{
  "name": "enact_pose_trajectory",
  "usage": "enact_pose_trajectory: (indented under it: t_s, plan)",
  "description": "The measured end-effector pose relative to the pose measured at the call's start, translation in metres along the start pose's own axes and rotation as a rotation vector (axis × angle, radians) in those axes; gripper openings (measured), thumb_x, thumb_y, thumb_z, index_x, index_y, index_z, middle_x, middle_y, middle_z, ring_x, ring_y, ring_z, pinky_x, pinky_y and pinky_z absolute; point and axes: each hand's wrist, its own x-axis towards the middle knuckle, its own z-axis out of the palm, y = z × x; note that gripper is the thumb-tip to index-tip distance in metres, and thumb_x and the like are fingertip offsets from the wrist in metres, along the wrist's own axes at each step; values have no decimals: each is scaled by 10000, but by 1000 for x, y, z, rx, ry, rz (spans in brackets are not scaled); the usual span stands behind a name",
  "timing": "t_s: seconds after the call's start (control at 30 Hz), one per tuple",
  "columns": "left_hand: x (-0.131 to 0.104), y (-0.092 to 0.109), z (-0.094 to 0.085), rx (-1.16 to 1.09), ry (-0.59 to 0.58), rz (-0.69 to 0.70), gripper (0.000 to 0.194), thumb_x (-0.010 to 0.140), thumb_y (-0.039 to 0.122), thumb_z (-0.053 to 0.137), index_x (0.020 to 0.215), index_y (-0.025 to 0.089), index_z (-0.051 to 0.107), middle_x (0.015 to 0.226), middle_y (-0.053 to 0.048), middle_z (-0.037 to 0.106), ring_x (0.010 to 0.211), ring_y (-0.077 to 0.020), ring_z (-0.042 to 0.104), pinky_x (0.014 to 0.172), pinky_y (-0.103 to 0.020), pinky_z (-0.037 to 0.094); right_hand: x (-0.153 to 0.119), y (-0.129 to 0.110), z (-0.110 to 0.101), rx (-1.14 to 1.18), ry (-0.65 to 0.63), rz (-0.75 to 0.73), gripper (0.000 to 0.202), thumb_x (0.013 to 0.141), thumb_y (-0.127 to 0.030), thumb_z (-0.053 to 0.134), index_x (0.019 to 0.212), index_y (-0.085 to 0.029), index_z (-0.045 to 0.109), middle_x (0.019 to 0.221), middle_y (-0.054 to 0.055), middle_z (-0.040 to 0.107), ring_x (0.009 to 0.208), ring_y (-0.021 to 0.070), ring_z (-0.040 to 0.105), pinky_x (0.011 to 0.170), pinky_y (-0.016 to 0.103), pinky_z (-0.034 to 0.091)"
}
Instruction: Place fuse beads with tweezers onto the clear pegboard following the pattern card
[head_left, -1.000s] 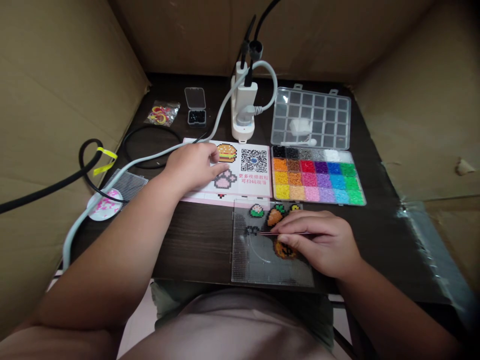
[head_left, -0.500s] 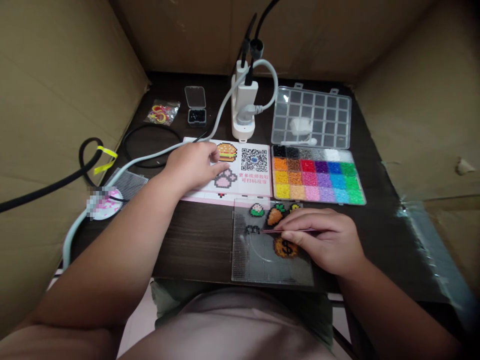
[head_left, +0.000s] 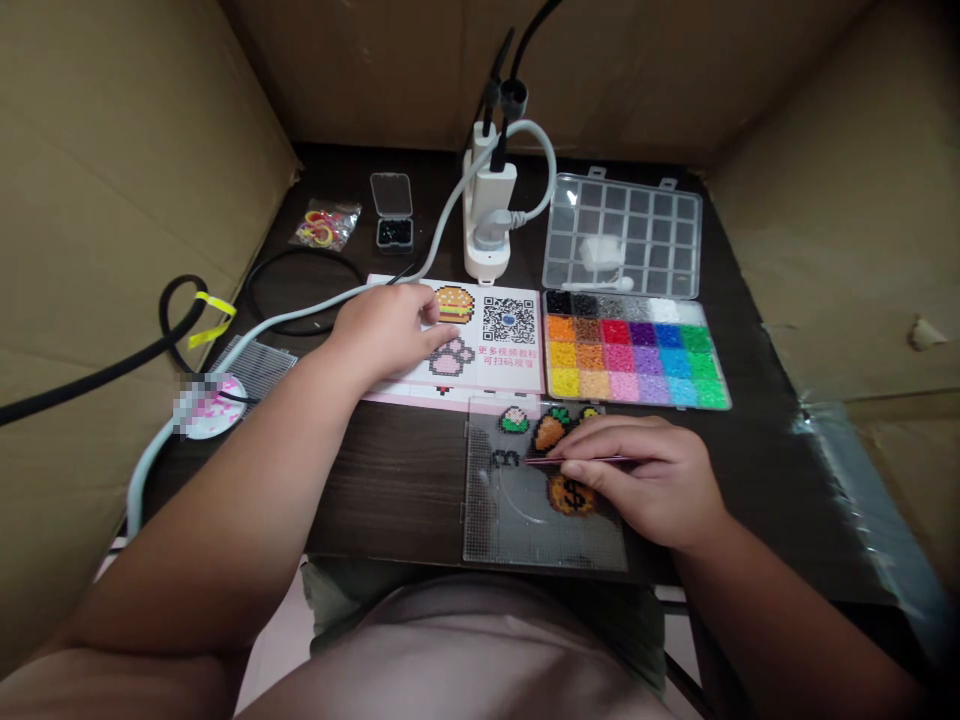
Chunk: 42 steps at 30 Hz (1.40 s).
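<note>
My right hand [head_left: 637,480] grips pink tweezers [head_left: 551,460] between thumb and fingers, their tips pointing left. Just left of the tips, a small cluster of black fuse beads [head_left: 505,457] sits on the clear pegboard [head_left: 487,535]. Also on the board are a carrot [head_left: 551,432] in orange and green beads, a green-and-pale bead figure [head_left: 514,420] and an orange round one with a dollar sign [head_left: 571,494], partly under my hand. My left hand [head_left: 390,330] lies on the printed pattern sheet [head_left: 487,375], thumb and forefinger apart, nothing visible between them.
A sorted bead box [head_left: 630,350] stands behind the pegboard, its compartment lid [head_left: 622,235] folded back. Behind the sheet rise a white power strip [head_left: 487,225] and cables. Farther left are a small box of black beads [head_left: 394,230] and a plastic bag [head_left: 326,225]. Cardboard walls surround the table.
Almost nothing differs. The tweezers' tips sit a touch farther right of the black beads; my left hand stays in place on the sheet.
</note>
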Motion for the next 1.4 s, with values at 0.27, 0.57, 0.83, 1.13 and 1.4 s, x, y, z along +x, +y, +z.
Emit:
enact_pose_trajectory:
  t_s: [0.27,0.57,0.83,1.13,1.4]
  plan:
    - [-2,1,-3,32,5,26,347,793,583,608,882,250,648,855,-54,694,788,-220,609,647,-327,377,1,0,-1,-5,6,-32,45,792,-161,757,775,-196,780,734,64,765,629,167,728,570,227,596]
    - [-6,5,-8,28,-22,29,334,827,564,583,892,244,648,844,-61,703,762,-222,619,618,-332,377,6,-2,-1,11,-13,-91,77,834,-213,725,787,-200,785,715,71,762,619,177,731,572,232,603]
    - [-5,2,-6,23,-12,41,336,828,570,579,898,248,647,836,-66,699,769,-234,627,633,-340,389,6,-3,-1,12,-5,-102,67,822,-180,727,779,-195,776,717,68,760,620,175,732,583,229,603]
    - [-4,1,-6,49,-21,47,367,815,602,578,892,247,632,860,-72,707,785,-246,632,627,-340,381,5,-2,-1,21,7,-90,69,810,-151,735,782,-194,782,717,61,760,628,161,730,590,207,597]
    - [-4,1,-5,61,-18,44,372,796,599,599,909,249,651,858,-53,706,766,-229,624,610,-328,373,3,-1,-1,11,27,-63,65,804,-163,742,773,-200,786,725,59,766,639,163,733,599,214,598]
